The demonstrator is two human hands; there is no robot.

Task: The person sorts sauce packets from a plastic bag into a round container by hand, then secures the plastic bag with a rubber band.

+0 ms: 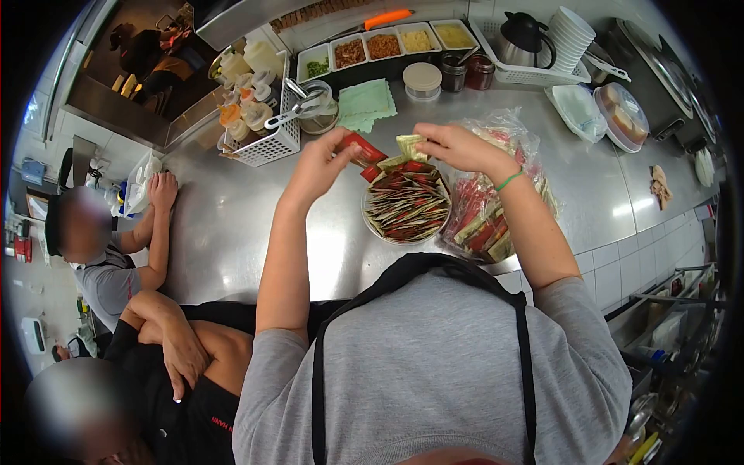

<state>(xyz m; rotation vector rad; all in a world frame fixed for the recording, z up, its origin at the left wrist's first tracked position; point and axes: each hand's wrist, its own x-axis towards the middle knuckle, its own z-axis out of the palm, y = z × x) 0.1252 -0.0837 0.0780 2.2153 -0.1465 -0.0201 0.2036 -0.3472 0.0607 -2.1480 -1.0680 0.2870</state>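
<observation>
My left hand (324, 164) is closed on a red sachet (363, 147), held just above the far left of a round tub. In my right hand (459, 149) a pale gold sachet (410, 147) is pinched between thumb and fingers, over the tub's far side. The tub (371, 230) is packed with red and gold sachets (407, 203) standing on edge in rows. Close by on the right, a clear plastic bag (518, 138) lies on the steel counter with many more red and gold sachets inside. My right forearm crosses over part of the bag.
A white basket of squeeze bottles (267, 151) stands left, near a green cloth (366, 105). Topping trays (384, 46), jars (466, 71) and a rack with a black-lidded jug (529, 48) line the back. Two people are at the left; one person's forearms (159, 225) rest on the counter.
</observation>
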